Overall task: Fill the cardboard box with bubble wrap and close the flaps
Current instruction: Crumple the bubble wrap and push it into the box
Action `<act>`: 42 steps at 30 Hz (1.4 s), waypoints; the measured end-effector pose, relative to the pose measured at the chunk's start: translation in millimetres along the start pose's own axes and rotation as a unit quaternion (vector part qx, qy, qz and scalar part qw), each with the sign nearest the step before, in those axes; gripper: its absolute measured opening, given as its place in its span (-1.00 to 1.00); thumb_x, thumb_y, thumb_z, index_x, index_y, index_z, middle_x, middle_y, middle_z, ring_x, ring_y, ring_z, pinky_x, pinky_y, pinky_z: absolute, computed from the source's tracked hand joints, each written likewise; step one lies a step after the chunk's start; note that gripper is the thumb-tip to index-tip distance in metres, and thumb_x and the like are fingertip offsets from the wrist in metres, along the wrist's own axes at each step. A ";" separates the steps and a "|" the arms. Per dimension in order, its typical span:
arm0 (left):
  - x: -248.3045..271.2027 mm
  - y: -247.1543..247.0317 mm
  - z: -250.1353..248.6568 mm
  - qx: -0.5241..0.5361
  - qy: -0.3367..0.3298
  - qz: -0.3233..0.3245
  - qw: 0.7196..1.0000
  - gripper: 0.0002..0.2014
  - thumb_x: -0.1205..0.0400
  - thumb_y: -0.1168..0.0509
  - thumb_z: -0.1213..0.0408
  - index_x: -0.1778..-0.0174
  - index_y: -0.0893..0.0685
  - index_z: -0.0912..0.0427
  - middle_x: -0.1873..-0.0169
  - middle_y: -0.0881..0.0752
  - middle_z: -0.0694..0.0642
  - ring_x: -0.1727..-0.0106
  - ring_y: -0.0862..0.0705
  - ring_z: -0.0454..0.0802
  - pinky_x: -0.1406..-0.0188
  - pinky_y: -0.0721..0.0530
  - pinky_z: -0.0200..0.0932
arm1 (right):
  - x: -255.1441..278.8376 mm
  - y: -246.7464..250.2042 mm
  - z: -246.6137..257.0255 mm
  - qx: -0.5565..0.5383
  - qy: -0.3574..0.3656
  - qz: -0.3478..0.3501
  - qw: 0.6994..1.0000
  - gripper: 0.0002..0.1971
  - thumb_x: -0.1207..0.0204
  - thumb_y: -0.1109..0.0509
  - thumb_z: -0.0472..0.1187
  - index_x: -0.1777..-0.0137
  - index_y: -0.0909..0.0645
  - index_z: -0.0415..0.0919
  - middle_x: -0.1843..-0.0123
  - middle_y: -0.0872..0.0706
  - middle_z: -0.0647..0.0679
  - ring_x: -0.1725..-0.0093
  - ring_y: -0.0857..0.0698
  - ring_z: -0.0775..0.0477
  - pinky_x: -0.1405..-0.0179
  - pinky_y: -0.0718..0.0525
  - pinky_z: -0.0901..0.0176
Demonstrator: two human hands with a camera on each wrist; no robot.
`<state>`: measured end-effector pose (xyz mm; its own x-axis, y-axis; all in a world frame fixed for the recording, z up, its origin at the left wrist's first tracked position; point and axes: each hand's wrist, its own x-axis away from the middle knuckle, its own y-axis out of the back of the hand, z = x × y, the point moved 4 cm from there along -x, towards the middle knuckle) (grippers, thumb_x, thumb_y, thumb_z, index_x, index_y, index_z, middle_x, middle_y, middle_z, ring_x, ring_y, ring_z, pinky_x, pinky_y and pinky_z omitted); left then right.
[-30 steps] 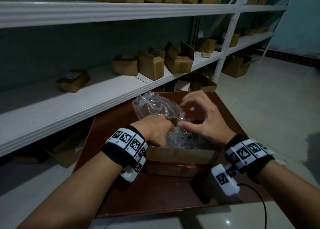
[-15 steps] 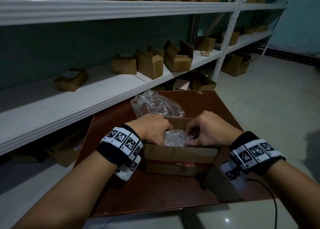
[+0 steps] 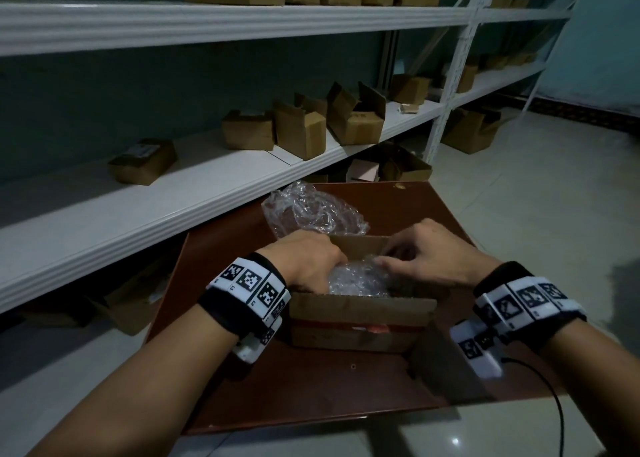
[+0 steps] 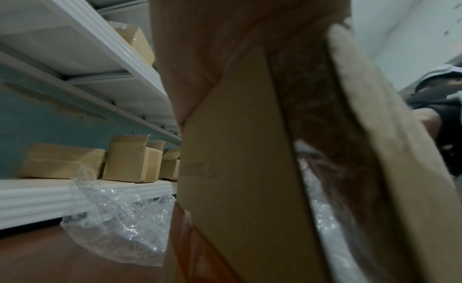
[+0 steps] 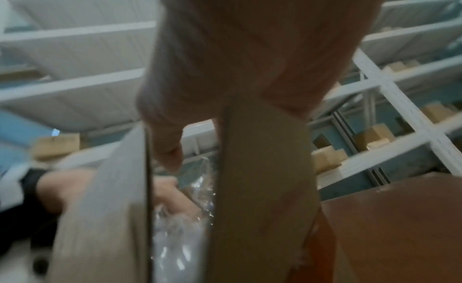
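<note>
An open cardboard box (image 3: 360, 321) stands on a brown table (image 3: 311, 387). Crumpled bubble wrap (image 3: 356, 280) fills its inside. My left hand (image 3: 322, 269) reaches into the box's left side, its fingers curled down into the wrap and partly hidden. My right hand (image 3: 398, 259) is over the right side, fingers curled, with the thumb lying on the wrap. In the left wrist view an upright side flap (image 4: 237, 168) rises against the palm. In the right wrist view another flap (image 5: 262, 188) stands likewise, and the thumb (image 5: 170, 155) hangs over the wrap (image 5: 180, 238).
A second bundle of bubble wrap (image 3: 311, 214) lies on the table behind the box. White shelving (image 3: 173, 186) with several cardboard boxes (image 3: 353, 121) runs along the left and back. One box flap (image 3: 446, 370) lies outward at the near right. Tiled floor (image 3: 536, 214) lies to the right.
My right hand has come down from above the box into it. Both hands now sit lower, and the wrap is pressed deeper inside.
</note>
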<state>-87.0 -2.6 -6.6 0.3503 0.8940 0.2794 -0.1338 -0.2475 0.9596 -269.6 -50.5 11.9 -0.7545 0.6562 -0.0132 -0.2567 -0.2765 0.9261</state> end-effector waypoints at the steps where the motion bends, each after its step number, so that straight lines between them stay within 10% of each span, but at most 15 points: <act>1: -0.5 -0.1 -0.6 -0.003 -0.001 -0.001 1.000 -0.47 -0.51 -0.47 -0.07 -0.40 -0.68 -0.04 -0.06 -0.79 0.06 -0.15 -0.72 0.12 -0.02 -0.63 -0.05 | 0.4 3.1 6.0 0.043 0.027 -0.038 0.998 -0.54 -0.49 -0.34 0.43 -0.02 -0.80 0.09 0.22 -0.82 0.19 0.26 -0.78 0.26 0.29 -0.79 0.23; 4: -0.8 -0.3 -0.8 -0.005 0.008 0.005 1.000 -0.51 -0.52 -0.46 -0.05 -0.36 -0.69 0.02 0.00 -0.77 0.07 -0.11 -0.74 0.12 -0.02 -0.64 -0.06 | -3.7 7.0 26.3 0.115 0.103 -0.094 0.984 -0.56 -0.42 -0.43 0.40 -0.14 -0.79 0.17 0.09 -0.83 0.25 0.14 -0.76 0.32 0.15 -0.79 0.27; 9: -2.0 -0.4 -1.8 -0.017 0.024 0.012 1.000 -0.56 -0.52 -0.45 -0.07 -0.25 -0.77 0.07 0.23 -0.65 0.01 0.09 -0.68 0.07 0.10 -0.64 -0.05 | -8.4 -12.3 41.6 0.019 0.120 0.055 0.991 -0.55 -0.33 -0.71 0.03 -0.25 -0.81 0.17 -0.15 -0.84 0.24 -0.10 -0.78 0.32 -0.15 -0.72 0.38; 20: 10.3 -0.6 4.6 0.045 0.016 -0.011 0.999 -0.44 -0.50 -0.50 -0.12 -0.45 -0.67 -0.17 -0.05 -0.78 -0.03 -0.09 -0.71 0.03 -0.09 -0.67 -0.05 | -18.7 -28.4 20.5 0.096 -0.046 0.149 0.983 -0.82 -0.42 -0.60 -0.33 0.17 -0.82 0.01 0.12 -0.80 0.15 0.09 -0.79 0.10 0.04 -0.82 0.15; 23: 12.3 -0.3 0.0 0.034 0.026 0.007 0.999 -0.55 -0.51 -0.50 -0.09 -0.30 -0.72 -0.09 0.07 -0.75 -0.03 -0.03 -0.72 0.06 -0.01 -0.68 -0.03 | -20.5 -32.0 20.2 0.119 -0.052 0.161 0.978 -0.78 -0.46 -0.52 -0.38 0.16 -0.75 0.01 0.21 -0.71 0.19 0.11 -0.73 0.08 0.30 -0.61 0.36; 27: 13.9 3.1 -3.9 0.012 0.030 0.015 0.999 -0.84 -0.56 -0.46 0.22 0.06 -0.61 -0.01 0.22 -0.61 -0.04 0.02 -0.71 0.09 0.09 -0.68 -0.01 | -22.7 -37.1 15.4 0.126 -0.071 0.179 0.973 -0.74 -0.53 -0.44 -0.39 0.09 -0.66 0.05 0.17 -0.65 0.16 0.06 -0.70 0.01 0.15 -0.65 0.17; 35: 25.3 7.3 2.1 0.125 0.024 0.073 0.989 -0.30 -0.45 -0.62 0.46 -0.50 -0.60 -0.01 -0.22 -0.67 -0.03 -0.23 -0.69 -0.01 -0.16 -0.72 -0.14 | -15.5 -36.8 19.4 0.104 -0.054 0.201 0.973 -0.82 -0.60 -0.42 -0.36 -0.13 -0.65 -0.11 0.11 -0.67 0.07 0.06 -0.66 0.01 0.19 -0.55 0.23; 39: 20.9 5.2 -6.2 0.064 0.002 -0.013 0.998 -0.64 -0.52 -0.41 0.52 -0.14 -0.55 0.09 0.02 -0.61 0.05 0.02 -0.64 0.06 0.16 -0.67 -0.03 | -14.6 -33.8 17.5 0.093 -0.034 0.198 0.975 -0.85 -0.60 -0.41 -0.35 -0.12 -0.68 -0.17 0.03 -0.78 -0.03 0.07 -0.68 0.02 0.14 -0.61 0.24; 42: 18.1 3.6 -13.6 0.026 -0.021 -0.034 0.999 -0.76 -0.67 -0.32 0.37 -0.23 -0.61 0.06 0.00 -0.57 0.03 0.00 -0.58 0.02 0.01 -0.59 -0.04 | -12.7 -33.7 14.2 0.082 -0.036 0.195 0.977 -0.84 -0.59 -0.39 -0.37 -0.10 -0.69 -0.15 0.07 -0.76 0.02 0.10 -0.69 0.03 0.27 -0.49 0.45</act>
<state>-93.8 17.8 1.5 0.3952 0.8934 0.2135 -0.0606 -0.2065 0.9766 -242.8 -39.5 -13.8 -0.7298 0.5730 0.3729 0.1463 -0.4019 0.9039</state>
